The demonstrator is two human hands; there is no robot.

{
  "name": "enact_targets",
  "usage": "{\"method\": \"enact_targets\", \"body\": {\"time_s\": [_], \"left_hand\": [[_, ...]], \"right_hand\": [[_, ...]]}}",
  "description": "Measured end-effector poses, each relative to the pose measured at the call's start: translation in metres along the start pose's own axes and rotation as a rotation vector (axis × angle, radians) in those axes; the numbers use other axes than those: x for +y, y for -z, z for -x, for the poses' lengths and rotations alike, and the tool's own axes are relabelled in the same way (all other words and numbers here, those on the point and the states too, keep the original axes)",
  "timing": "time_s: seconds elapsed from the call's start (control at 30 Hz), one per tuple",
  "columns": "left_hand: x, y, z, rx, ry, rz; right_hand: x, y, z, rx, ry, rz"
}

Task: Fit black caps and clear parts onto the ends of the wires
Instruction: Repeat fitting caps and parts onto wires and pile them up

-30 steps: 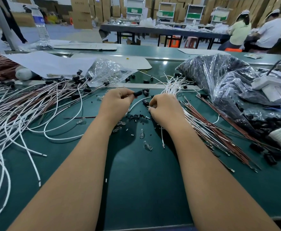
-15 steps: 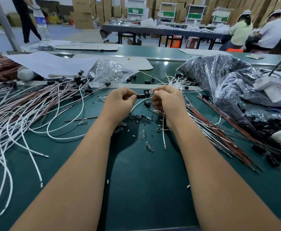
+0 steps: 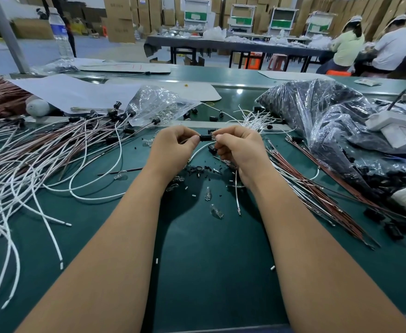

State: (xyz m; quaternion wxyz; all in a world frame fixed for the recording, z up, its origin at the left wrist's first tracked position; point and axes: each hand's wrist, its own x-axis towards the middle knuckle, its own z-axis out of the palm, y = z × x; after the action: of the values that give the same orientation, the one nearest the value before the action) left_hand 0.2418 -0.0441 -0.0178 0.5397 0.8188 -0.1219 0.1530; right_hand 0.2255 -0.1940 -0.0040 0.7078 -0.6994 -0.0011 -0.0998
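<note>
Head view: your left hand (image 3: 173, 150) and right hand (image 3: 239, 149) meet above the green table (image 3: 209, 272), both pinching one black cap (image 3: 205, 137), a white wire (image 3: 198, 151) curling beneath it. Bare mat lies open toward the near edge between your forearms. Wire piles (image 3: 29, 164) crowd the left, bagged caps (image 3: 329, 121) the right. Two clear parts (image 3: 208, 195) lie loose below your wrists.

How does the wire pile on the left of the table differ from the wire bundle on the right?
The left wire pile is spread in loose loops; the right wire bundle lies straight and close together. Many left wires end in black caps; the right wires' near ends show bare metal tips. Both mix white and brown wires and lie on the green table.
</note>
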Motion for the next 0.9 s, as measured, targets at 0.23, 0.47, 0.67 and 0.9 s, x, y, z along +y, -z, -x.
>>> {"method": "enact_targets", "body": {"time_s": [0.23, 0.47, 0.67, 0.9], "left_hand": [[0.0013, 0.0003, -0.0003, -0.009, -0.020, 0.009], [0.0032, 0.0018, 0.0025, -0.027, -0.042, 0.064], [0.0035, 0.0025, 0.0025, -0.013, -0.037, 0.084], [0.0042, 0.0018, 0.0027, -0.010, -0.024, 0.132]], "right_hand": [[0.0010, 0.0010, -0.0009, -0.007, -0.043, -0.107], [0.0033, 0.0001, -0.0015, 0.038, -0.067, -0.134], [0.0044, -0.0007, -0.0019, 0.032, -0.049, -0.115], [0.0046, -0.0012, -0.0013, 0.042, -0.093, -0.076]]}}
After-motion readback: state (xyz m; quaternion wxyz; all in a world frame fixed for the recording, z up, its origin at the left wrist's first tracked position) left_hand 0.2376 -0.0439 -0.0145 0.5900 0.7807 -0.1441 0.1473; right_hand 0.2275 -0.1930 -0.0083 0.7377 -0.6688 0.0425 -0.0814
